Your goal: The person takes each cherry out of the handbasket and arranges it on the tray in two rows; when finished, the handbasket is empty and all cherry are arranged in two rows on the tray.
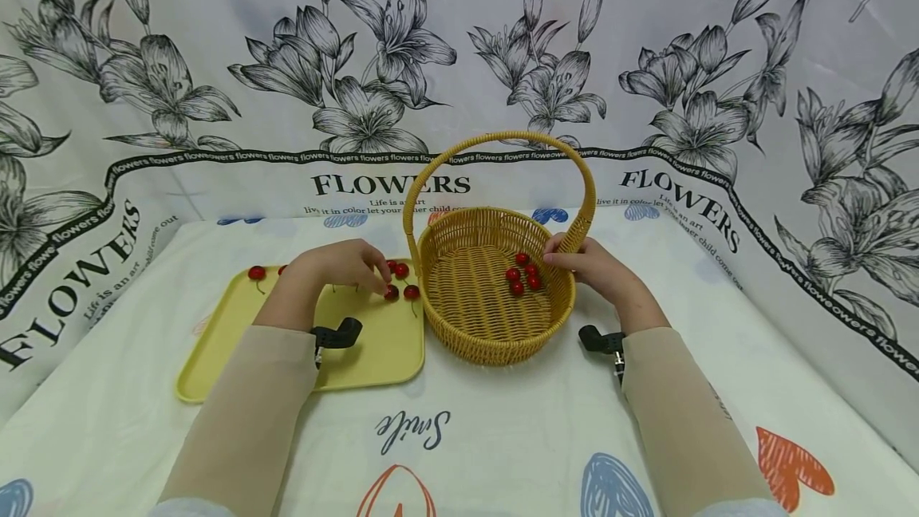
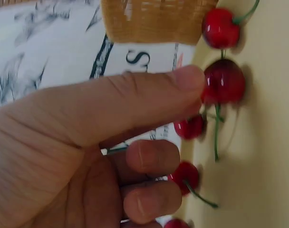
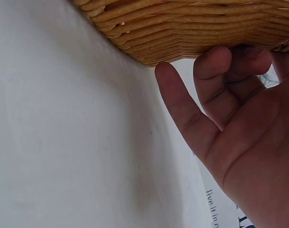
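Fingers (image 1: 370, 278) at cherry (image 1: 391, 292) — left hand (image 1: 333, 266) over tray (image 1: 373, 357), right hand (image 1: 594, 266) gripping basket (image 1: 477, 348)

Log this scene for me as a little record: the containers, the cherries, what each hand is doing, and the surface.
Basket: woven, with its handle standing upright
Tray: yellow, to the left of the basket
Left hand: thumb at a cherry on the tray; whether a finger pinches from the far side is hidden
Right hand: holds the basket's side by the handle's base
Cherries in basket: five visible
Cherries on tray: several, some partly hidden
Surface: white printed cloth
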`<state>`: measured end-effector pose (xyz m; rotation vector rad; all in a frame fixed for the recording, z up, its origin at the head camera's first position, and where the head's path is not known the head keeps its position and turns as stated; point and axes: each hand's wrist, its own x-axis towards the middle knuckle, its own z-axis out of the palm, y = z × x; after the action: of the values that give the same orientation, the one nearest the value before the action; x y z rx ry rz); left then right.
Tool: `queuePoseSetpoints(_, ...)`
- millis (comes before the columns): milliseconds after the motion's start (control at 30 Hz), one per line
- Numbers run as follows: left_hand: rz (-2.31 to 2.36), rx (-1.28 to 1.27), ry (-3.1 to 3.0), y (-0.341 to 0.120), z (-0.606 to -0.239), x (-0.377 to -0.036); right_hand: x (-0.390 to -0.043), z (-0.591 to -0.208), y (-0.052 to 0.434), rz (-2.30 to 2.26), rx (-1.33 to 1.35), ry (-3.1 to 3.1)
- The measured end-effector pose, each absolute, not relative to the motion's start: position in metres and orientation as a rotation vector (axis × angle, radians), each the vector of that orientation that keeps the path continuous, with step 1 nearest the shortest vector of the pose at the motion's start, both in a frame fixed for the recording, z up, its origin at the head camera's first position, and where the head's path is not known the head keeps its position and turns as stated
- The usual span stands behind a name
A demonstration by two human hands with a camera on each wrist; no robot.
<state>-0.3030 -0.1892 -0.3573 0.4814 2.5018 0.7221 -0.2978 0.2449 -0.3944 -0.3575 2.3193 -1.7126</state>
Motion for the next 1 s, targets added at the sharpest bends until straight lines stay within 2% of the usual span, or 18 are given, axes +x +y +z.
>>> queuePoseSetpoints(300,0.449,0.432,2.618,-0.161,-0.349,-0.292,-0.301,-0.397,0.246,-1.712,-0.346,2.310)
queuePoseSetpoints(533,0.382,0.364,2.645,-0.159,-0.346,-0.286,-0.300,-0.398,0.245,-1.726,-0.360,2.306)
queuePoseSetpoints(1000,0.746,0.729,2.653,-0.184,-0.377,-0.275,-0.301,-0.396,0.248,-1.754,-0.334,2.279)
